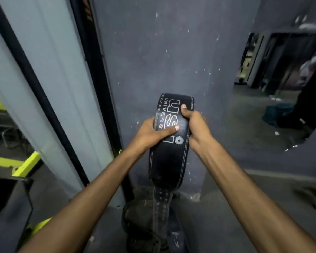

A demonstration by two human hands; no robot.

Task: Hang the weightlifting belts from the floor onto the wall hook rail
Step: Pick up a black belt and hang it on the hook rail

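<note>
The person holds a black weightlifting belt [169, 143] with both hands in front of a dark grey wall [162, 52]. The left hand [151, 133] grasps the left edge of the wide part, and its thumb lies across the front of the belt, over the white printed letters. The right hand [195, 123] grasps the right edge a little higher, with its thumb pressed on the front near the top. The wide part of the belt is lifted up and stands almost upright, with white stitching along its edges. Its top end is curved over, away from the person. The narrow strap [161, 203] with holes hangs down from the wide part to the floor [244, 216]. On the floor near the wall base, under the strap, lies another dark belt [139, 216], but this area is dim and its shape is not clear. At the left stands a light grey post [62, 88] with a black strip beside it, and yellow-green frame parts [26, 165] are seen at the far left. At the right there is an opening into a blurred room.
</note>
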